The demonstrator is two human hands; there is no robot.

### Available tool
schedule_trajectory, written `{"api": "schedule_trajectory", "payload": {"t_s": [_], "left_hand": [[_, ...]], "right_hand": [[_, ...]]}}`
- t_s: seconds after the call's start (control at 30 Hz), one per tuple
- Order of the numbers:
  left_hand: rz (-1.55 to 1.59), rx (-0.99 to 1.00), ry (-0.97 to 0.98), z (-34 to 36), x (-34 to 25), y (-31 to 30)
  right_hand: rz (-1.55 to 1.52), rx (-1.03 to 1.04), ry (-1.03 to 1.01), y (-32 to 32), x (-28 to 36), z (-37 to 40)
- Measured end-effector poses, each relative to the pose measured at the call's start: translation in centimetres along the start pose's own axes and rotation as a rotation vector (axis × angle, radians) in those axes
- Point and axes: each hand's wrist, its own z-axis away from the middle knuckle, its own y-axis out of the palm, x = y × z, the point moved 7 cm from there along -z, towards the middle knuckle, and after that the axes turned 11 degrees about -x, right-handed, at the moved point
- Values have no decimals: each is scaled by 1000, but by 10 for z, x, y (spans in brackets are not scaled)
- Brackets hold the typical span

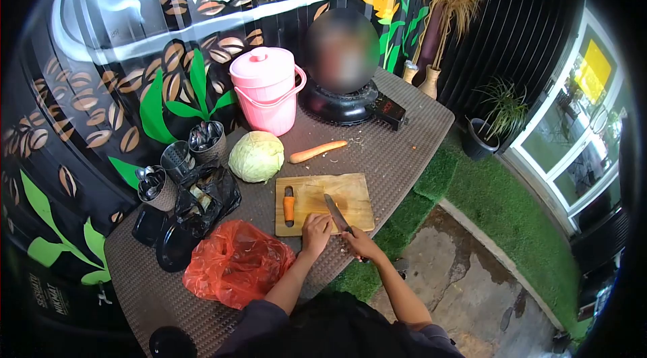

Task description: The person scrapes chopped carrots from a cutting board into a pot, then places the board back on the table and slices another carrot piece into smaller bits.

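**kitchenlurker:** What are the hands doing?

**tablecam_fan:** The right hand (361,244) is closed around the handle of a knife (335,213), with the blade angled up-left over the wooden cutting board (350,189). The left hand (315,229) sits knuckles-up on the board's near edge, just left of the blade, with its fingers curled down. Whatever's under them is hidden, so I can't tell if it's pinching anything. A short orange piece (288,208) with a dark top end lies on the left of the board. Could be carrot or a tool, too small to call.

**kitchenlurker:** What's around it?

**tablecam_fan:** Above the board there's a whole carrot (318,151) and a cabbage (256,156). Behind those are a lidded pink bucket (266,92) and a black burner (340,107); the thing on top of the burner is blurred out. To the left, a crumpled red plastic bag (232,262) lies just beside the left forearm, with a black bag (205,197) and cutlery holders (207,140) above it. There are vases (428,80) at the table's far corner and a potted plant (490,125) on the grass at right.

**kitchenlurker:** Any readable text?

**tablecam_fan:** There's some white lettering (42,294) at the lower left, but it's sideways and too warped to read. The frame's corners are black.
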Motion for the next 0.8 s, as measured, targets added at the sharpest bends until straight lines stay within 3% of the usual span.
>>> {"api": "schedule_trajectory", "payload": {"t_s": [0.17,0.23,0.3,0.37,0.5,0.57,0.67,0.8], "left_hand": [[-15,-21,30,-5,-9,-1],[-15,-24,23,-4,-7,-2],[-7,-24,47,-3,-7,-1],[-21,-57,30,-2,-7,-4],[-46,-136,10,-1,1,-8],[-82,-137,-11,2,-1,-11],[-148,-147,-31,-2,-12,-26],[-121,-139,2,-4,-16,-24]], "right_hand": [[55,92,-33,-22,-3,1],[271,-206,-435,-35,3,-5],[287,-266,-464,-38,0,-4],[570,-463,-531,-46,13,11],[634,-403,-411,-52,27,25],[712,-455,-601,-51,27,26],[744,-415,-496,-49,22,21],[848,-419,-594,-49,24,24]]}}
